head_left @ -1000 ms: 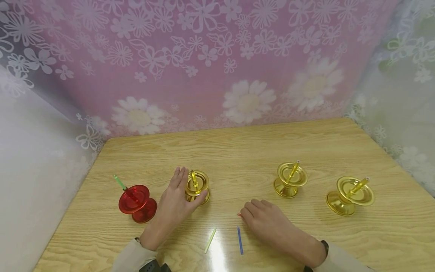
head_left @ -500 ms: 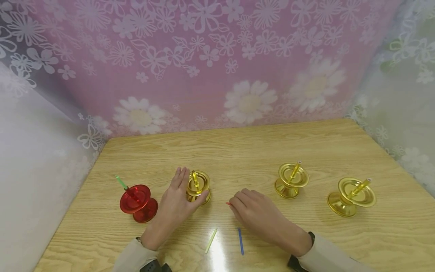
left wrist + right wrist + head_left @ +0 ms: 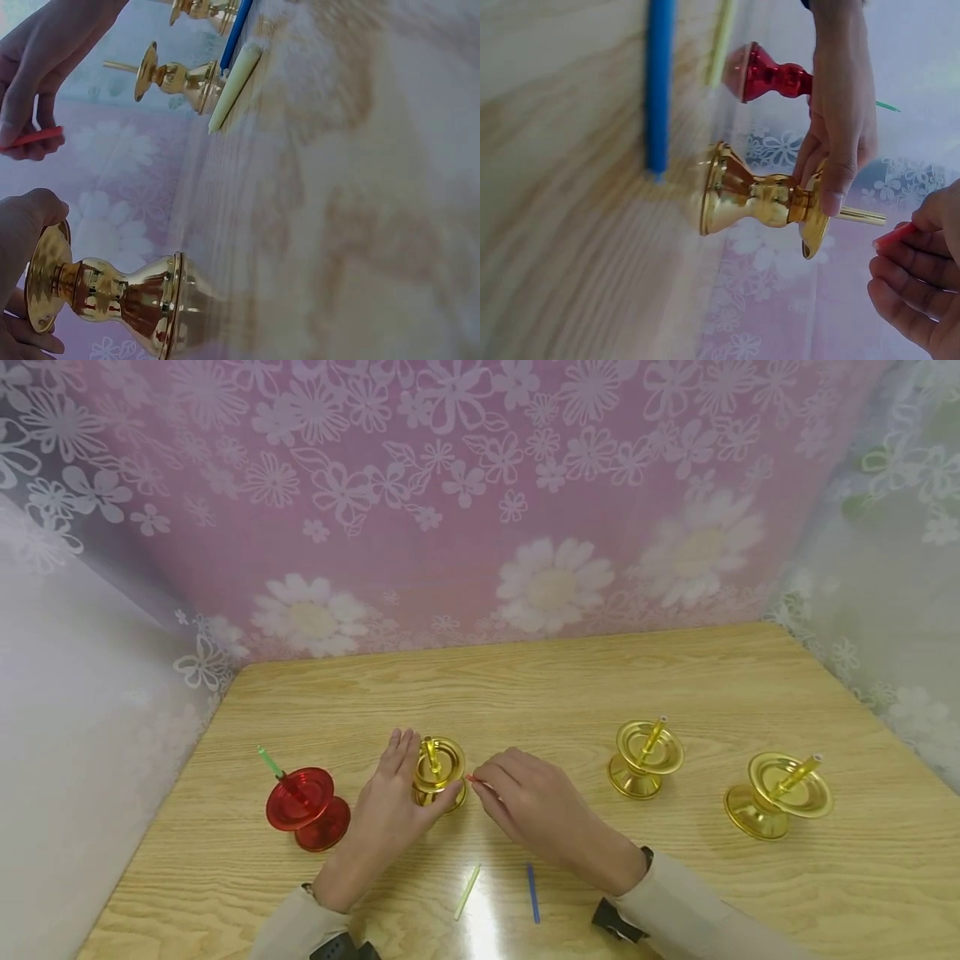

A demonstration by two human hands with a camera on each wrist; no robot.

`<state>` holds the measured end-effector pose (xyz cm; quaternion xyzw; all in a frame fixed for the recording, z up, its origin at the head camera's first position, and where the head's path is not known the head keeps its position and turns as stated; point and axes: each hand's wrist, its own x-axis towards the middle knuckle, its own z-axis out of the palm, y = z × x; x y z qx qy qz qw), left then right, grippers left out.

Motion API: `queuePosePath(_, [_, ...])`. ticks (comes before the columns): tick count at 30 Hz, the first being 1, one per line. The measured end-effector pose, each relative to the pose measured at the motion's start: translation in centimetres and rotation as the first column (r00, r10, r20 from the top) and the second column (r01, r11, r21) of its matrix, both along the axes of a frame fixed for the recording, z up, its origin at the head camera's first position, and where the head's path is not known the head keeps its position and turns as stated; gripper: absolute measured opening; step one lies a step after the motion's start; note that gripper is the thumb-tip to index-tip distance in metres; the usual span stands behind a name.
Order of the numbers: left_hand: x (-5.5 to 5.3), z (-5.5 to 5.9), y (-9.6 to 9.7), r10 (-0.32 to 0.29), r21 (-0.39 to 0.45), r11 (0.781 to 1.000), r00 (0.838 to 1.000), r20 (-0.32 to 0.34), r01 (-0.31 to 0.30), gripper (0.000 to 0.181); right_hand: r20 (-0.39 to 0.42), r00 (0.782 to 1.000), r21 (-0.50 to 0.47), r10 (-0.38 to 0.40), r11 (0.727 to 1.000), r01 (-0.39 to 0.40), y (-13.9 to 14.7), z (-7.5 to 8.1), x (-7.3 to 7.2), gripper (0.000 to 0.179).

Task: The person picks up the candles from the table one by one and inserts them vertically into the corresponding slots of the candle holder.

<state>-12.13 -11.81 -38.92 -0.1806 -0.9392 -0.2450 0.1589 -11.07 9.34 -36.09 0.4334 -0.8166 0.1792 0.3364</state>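
My left hand grips the dish rim of a gold candle holder, thumb on the near side and fingers at the other. The holder stands upright, its thin tube rising from the dish. My right hand pinches a small red candle between thumb and fingers, just right of that dish. In the right wrist view one end of the candle points toward the tube's top, with a gap between them. Part of the candle is hidden by the fingers.
A red candle holder with a green candle stands at the left. Two more gold holders, one nearer and one farther right, carry no candle. A yellow-green candle and a blue candle lie in front.
My right hand has moved left and away from me with the red candle, up to the gold candle holder. My left hand keeps its place on the dish.
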Motion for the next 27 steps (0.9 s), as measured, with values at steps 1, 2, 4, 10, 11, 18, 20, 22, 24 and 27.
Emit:
queuePosePath(1, [0.0,0.0,0.0,-0.001,0.002,1.000,1.000,0.001,0.001,0.085,0.019,1.000,-0.029,0.013,1.000,-0.012,-0.2,0.1,-0.2,0.034])
queuePosePath(2, [0.1,0.0,-0.1,-0.001,0.004,1.000,1.000,0.000,0.001,0.085,0.052,0.998,-0.061,0.029,0.998,-0.026,-0.5,0.3,-0.4,0.030])
queuePosePath(4, [0.1,0.1,-0.2,0.001,0.007,1.000,1.000,0.001,-0.001,0.086,0.115,0.991,-0.132,0.062,0.990,-0.046,-1.0,0.6,-0.7,0.019])
queuePosePath(10, [0.2,0.0,-0.3,-0.009,0.007,1.000,1.000,0.000,0.009,0.085,0.279,0.945,-0.354,0.172,0.933,-0.066,-2.5,1.8,-1.9,0.009])
queuePosePath(11, [0.2,0.0,-0.3,-0.009,0.007,1.000,1.000,-0.002,0.009,0.085,0.300,0.935,-0.387,0.191,0.920,-0.064,-2.8,1.9,-2.1,0.009])
queuePosePath(18, [0.0,-0.1,-0.2,-0.008,0.012,1.000,1.000,-0.015,0.008,0.083,0.382,0.872,-0.567,0.307,0.823,-0.041,-4.2,2.5,-3.2,0.013])
queuePosePath(20, [0.0,-0.1,-0.2,-0.011,0.014,1.000,1.000,-0.018,0.011,0.083,0.392,0.863,-0.585,0.318,0.810,-0.033,-4.5,2.6,-3.3,0.014])
queuePosePath(22, [0.0,-0.1,-0.1,-0.015,0.018,1.000,1.000,-0.016,0.015,0.084,0.409,0.854,-0.595,0.322,0.803,-0.018,-4.7,2.6,-3.5,0.014])
queuePosePath(24, [0.0,-0.1,-0.1,-0.019,0.022,1.000,1.000,-0.013,0.020,0.084,0.436,0.840,-0.604,0.324,0.797,0.005,-4.9,2.6,-3.6,0.015])
queuePosePath(27, [-0.1,-0.1,0.0,-0.023,0.024,0.999,1.000,-0.006,0.023,0.083,0.476,0.815,-0.614,0.330,0.788,0.040,-4.9,2.5,-3.7,0.015])
